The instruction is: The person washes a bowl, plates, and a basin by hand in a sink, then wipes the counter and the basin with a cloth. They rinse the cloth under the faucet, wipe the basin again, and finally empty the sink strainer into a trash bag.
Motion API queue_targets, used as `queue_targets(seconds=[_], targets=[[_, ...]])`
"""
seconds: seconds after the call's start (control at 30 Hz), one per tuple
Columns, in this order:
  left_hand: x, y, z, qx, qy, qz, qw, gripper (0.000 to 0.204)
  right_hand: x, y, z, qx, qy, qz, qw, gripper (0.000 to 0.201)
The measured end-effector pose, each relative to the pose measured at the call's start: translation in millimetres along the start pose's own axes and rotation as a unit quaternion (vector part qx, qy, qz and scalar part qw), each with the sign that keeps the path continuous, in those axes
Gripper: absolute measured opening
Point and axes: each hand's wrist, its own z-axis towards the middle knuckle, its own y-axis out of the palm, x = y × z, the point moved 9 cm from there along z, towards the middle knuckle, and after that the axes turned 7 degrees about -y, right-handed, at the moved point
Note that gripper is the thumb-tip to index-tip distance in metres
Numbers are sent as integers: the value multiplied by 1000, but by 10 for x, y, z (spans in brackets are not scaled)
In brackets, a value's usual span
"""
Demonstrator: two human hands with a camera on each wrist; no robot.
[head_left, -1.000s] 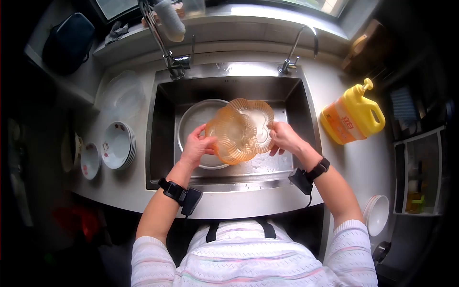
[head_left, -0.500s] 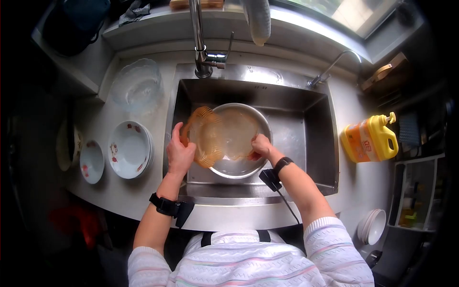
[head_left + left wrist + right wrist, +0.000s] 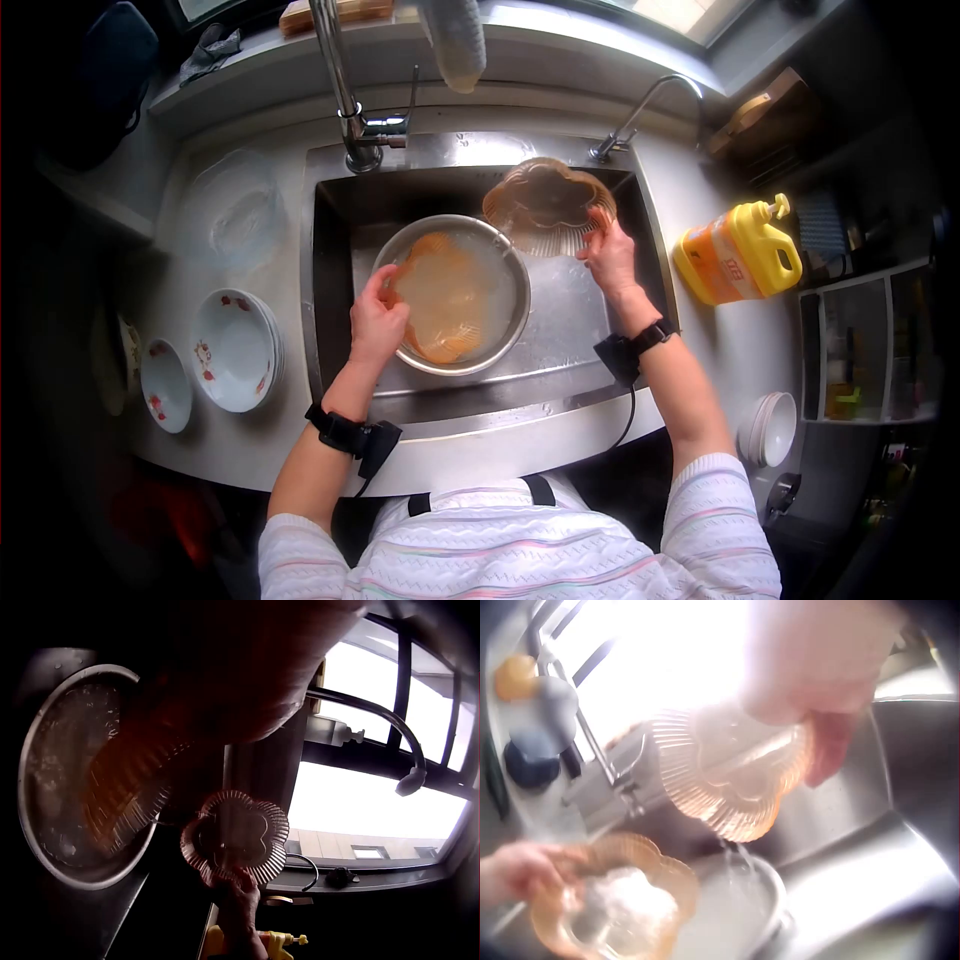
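My left hand [image 3: 378, 325] grips the edge of an amber, scalloped glass plate [image 3: 442, 300], tilted over the round metal basin [image 3: 523, 310] in the sink. The basin holds cloudy water. Toward the sink's back right corner, my right hand [image 3: 609, 258] pinches the rim of a second scalloped glass plate [image 3: 512, 222], raised clear of the basin. In the right wrist view, water runs off the lower edge of this plate [image 3: 727, 814] toward the basin. Ribbed, flower-shaped rims show on both plates.
A steel sink [image 3: 560, 350] surrounds the basin, with a tall faucet [image 3: 362, 140] and a slim tap [image 3: 610, 148] behind. Left stand stacked floral bowls [image 3: 235, 350], a single bowl [image 3: 166, 385] and clear glassware [image 3: 240, 215]. A yellow pump jug [image 3: 735, 252] and white bowls [image 3: 775, 430] sit right.
The two plates, overlapping over the basin a second ago, are now apart. My right hand dipped into the basin, then lifted its plate up and right. My left plate now lies over the basin.
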Motion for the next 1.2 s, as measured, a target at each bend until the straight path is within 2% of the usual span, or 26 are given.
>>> queue_targets(seconds=[0.03, 0.1, 0.13, 0.17, 0.2, 0.23, 0.3, 0.37, 0.47, 0.5, 0.57, 0.63, 0.67, 0.77, 0.8, 0.83, 0.87, 0.9, 0.97, 1.0, 1.03, 1.07, 1.1, 1.17, 1.2], targets=[[-60, 187, 9, -45, -61, -81, 994, 52, 16, -102, -101, -3, 137, 124, 983, 28], [-22, 547, -9, -89, -91, -108, 986, 53, 206, -200, -246, -18, 241, 225, 944, 22], [-6, 772, -29, -122, -101, -106, 982, 53, 262, -312, -290, -9, 247, 221, 943, 22], [5, 1002, -66, -154, -110, -103, 976, 54, 310, -346, -341, -40, 258, 230, 938, 19], [-19, 1231, -99, -168, -114, -98, 974, 54, 348, -376, -391, -71, 268, 239, 931, 17], [-25, 1443, -124, -176, -114, -95, 973, 54, 382, -470, -423, -64, 272, 239, 930, 17], [-99, 1902, -189, -209, -119, -4, 971, 54, 399, -530, -492, -110, 276, 252, 921, 17], [-294, 2354, -184, -226, -124, 45, 965, 58, 429, -612, -538, -117, 287, 263, 914, 17], [-620, 2842, -69, -191, -74, 113, 972, 54, 385, -715, -647, -145, 288, 273, 906, 18], [-529, 2900, -84, -173, -48, 144, 973, 52, 387, -764, -672, -142, 290, 273, 906, 18], [-443, 2942, -133, -153, -49, 151, 975, 45, 370, -827, -726, -165, 296, 257, 905, 19], [-484, 3041, -141, -229, -59, 246, 940, 45, 384, -896, -762, -172, 296, 264, 902, 20], [-459, 3025, -120, -228, -56, 247, 940, 45, 390, -908, -785, -186, 296, 272, 897, 21], [-218, 2846, -70, -207, -19, 145, 967, 58, 453, -964, -804, -202, 282, 285, 893, 23], [-85, 2755, -149, -273, -100, -23, 957, 58, 474, -975, -811, -199, 282, 301, 889, 24], [157, 2637, -307, -331, -178, -187, 907, 59, 504, -980, -831, -194, 284, 317, 884, 25], [431, 2576, -464, -393, -212, -312, 839, 57, 567, -945, -843, -200, 278, 322, 883, 26], [691, 2552, -618, -445, -242, -430, 748, 55, 608, -888, -863, -206, 272, 336, 878, 24], [886, 2589, -695, -447, -220, -436, 749, 51, 517, -767, -894, -255, 246, 350, 867, 23], [915, 2589, -651, -414, -185, -387, 803, 49, 434, -774, -907, -279, 237, 324, 872, 24], [948, 2572, -600, -377, -149, -338, 850, 48, 327, -849, -897, -317, 221, 275, 880, 30], [983, 2545, -552, -347, -135, -342, 863, 39, 234, -1020, -832, -326, 182, 183, 909, 32], [1052, 2561, -575, -348, -130, -345, 862, 39, 99, -1213, -751, -332, 143, 89, 928, 35], [1269, 2491, -657, -332, -88, -345, 873, 48, -178, -1852, -474, -225, -1, -9, 974, 37], [1391, 2512, -697, -353, -82, -355, 862, 49, -356, -2279, -333, -133, -60, -1, 989, 38]])
